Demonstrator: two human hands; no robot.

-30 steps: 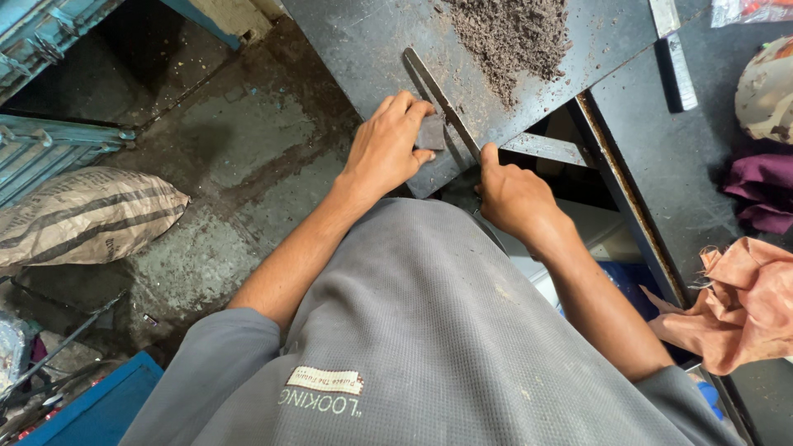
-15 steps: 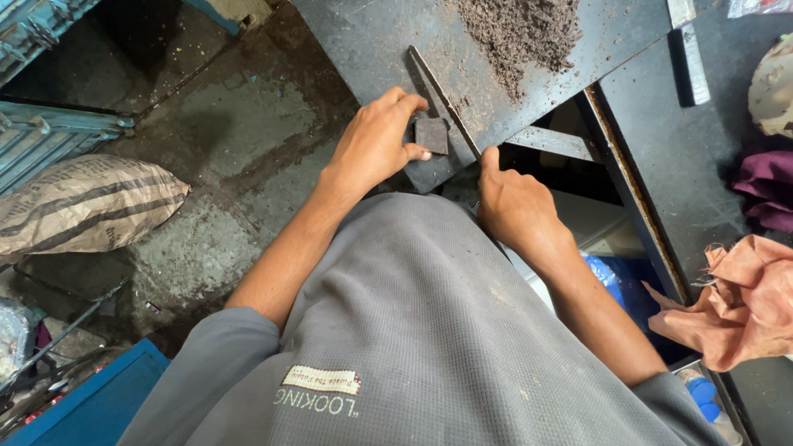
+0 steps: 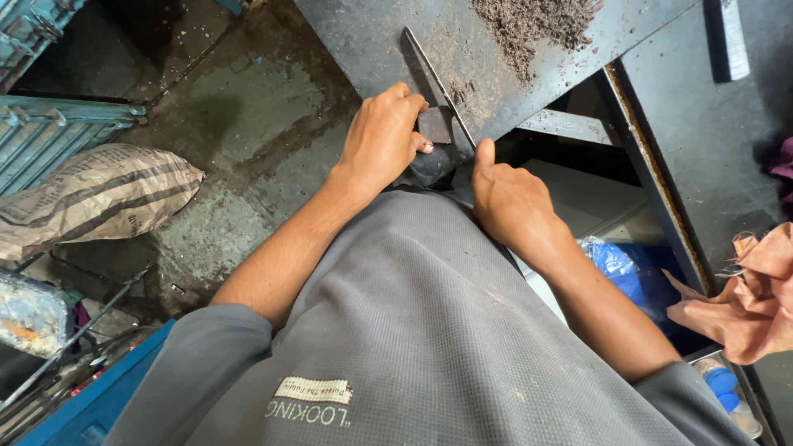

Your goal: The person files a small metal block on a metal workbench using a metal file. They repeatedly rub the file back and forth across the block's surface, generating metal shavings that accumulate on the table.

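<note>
Left hand (image 3: 382, 142) closed on a small dark block (image 3: 434, 124), thumb under it, fingers curled over its top edge; block pressed flat on the steel plate (image 3: 372, 33) near the plate's 6 o'clock corner. Thin metal blade (image 3: 438, 83) lying on the plate, running from 11 o'clock down to 5 o'clock, touching the block's right side. Right hand (image 3: 508, 198) at 4 o'clock of the block, just off the plate's edge; thumb stretched up toward the blade's lower end, other fingers curled under and hidden, so grip cannot be told. Pile of brown shavings (image 3: 537, 25) on the plate at 1 o'clock of the block, well apart from both hands.

Containers: striped sack (image 3: 91, 198) on the floor at 9 o'clock, lying full, mouth not visible, contents unseen. Blue plastic bag (image 3: 615, 264) below the bench at 4 o'clock, crumpled, contents not discernible. Clear bottle with blue cap (image 3: 727, 388) at 5 o'clock, lying near the frame edge; fill level unclear. Pink cloth (image 3: 756, 297) bunched on the dark bench at 3 o'clock.
</note>
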